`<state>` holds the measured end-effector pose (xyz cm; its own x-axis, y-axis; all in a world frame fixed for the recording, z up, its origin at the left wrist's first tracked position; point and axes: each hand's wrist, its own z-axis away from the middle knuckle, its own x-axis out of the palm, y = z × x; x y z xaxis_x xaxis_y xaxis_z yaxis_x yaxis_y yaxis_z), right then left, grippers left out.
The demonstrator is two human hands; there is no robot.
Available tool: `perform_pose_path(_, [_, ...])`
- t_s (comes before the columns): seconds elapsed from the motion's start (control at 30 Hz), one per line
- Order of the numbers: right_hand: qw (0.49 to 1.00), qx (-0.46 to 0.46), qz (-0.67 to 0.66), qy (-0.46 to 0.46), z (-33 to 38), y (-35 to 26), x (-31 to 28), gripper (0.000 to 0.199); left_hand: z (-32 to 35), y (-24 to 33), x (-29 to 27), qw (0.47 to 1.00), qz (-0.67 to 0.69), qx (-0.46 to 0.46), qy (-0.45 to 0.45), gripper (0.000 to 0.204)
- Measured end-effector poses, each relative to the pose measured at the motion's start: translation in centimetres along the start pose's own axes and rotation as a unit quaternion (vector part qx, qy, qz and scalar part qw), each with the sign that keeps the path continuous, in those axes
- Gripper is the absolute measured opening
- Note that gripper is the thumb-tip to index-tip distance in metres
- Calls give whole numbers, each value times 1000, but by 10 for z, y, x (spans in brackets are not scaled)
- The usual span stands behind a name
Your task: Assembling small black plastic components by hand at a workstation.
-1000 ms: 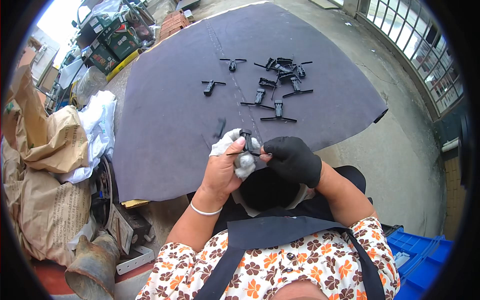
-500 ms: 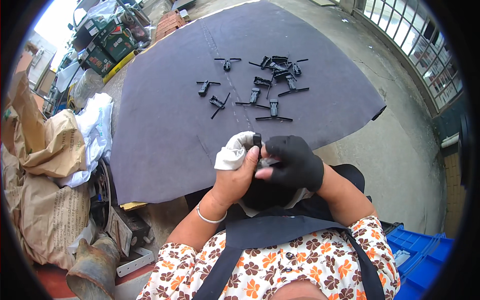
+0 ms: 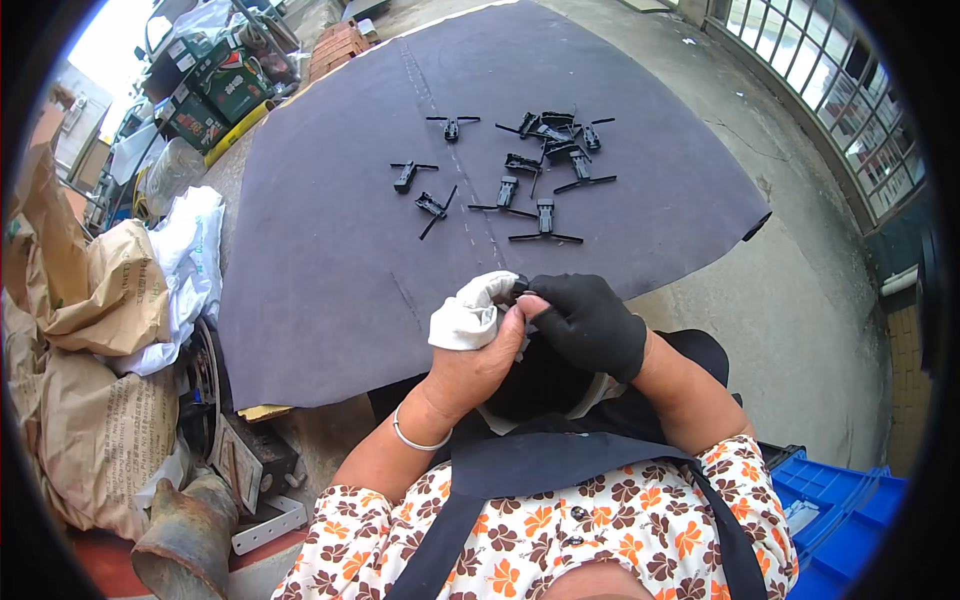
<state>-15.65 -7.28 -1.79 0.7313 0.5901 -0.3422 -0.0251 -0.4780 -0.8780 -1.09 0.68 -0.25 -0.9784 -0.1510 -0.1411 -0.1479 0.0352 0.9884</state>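
Just past the near edge of the dark table sheet (image 3: 330,260), both hands meet around a small black part (image 3: 520,286), mostly hidden by the fingers. My left hand (image 3: 478,338), partly covered by a white glove, is closed on it. Pinching at the same part is my right hand (image 3: 592,325), in a black glove that leaves the fingertips bare. Farther off on the sheet lie several black T-shaped plastic pieces with long thin arms. The closest is one black T-shaped piece (image 3: 545,218); a jumbled pile of black pieces (image 3: 550,130) lies behind it.
Brown paper sacks (image 3: 100,400) and a white plastic bag (image 3: 190,260) crowd the left side. A rusty pipe piece (image 3: 188,535) sits at lower left. Blue plastic crates (image 3: 840,510) stand at lower right, and a barred window (image 3: 830,90) is at far right.
My right fingers have moved up to the top of the black part, its thumb now against it. The part shows less upright between my hands. The pieces on the sheet keep their places.
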Motion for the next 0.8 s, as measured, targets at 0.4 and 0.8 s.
perform_pose_path(0.4, [997,72,-38,10,0,4,11,24,0,-6,3,889,-356,273,89,27])
perform_pose_path(0.8, [983,122,-134,-33,3,6,9,26,6,-3,6,954,-233,173,79,25])
